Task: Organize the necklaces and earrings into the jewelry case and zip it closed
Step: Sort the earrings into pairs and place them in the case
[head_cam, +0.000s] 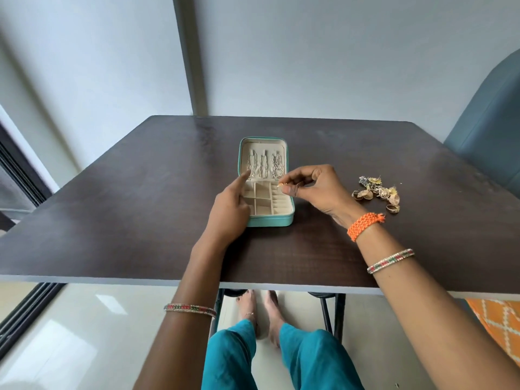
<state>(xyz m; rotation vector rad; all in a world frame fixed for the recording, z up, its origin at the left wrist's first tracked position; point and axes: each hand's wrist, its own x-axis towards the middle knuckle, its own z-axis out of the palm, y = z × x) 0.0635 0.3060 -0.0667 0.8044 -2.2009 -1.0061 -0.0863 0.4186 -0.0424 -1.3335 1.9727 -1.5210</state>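
three necklaces (263, 166) hang in my open teal case (266, 182); left hand (230, 209) steadies it with one finger pointing, right hand (312, 190) pinches an earring (280, 187) above it.

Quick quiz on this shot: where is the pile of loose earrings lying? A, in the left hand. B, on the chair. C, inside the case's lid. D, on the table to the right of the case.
D: the loose earrings lie on the dark table, right of the open jewelry case, beyond the right hand.
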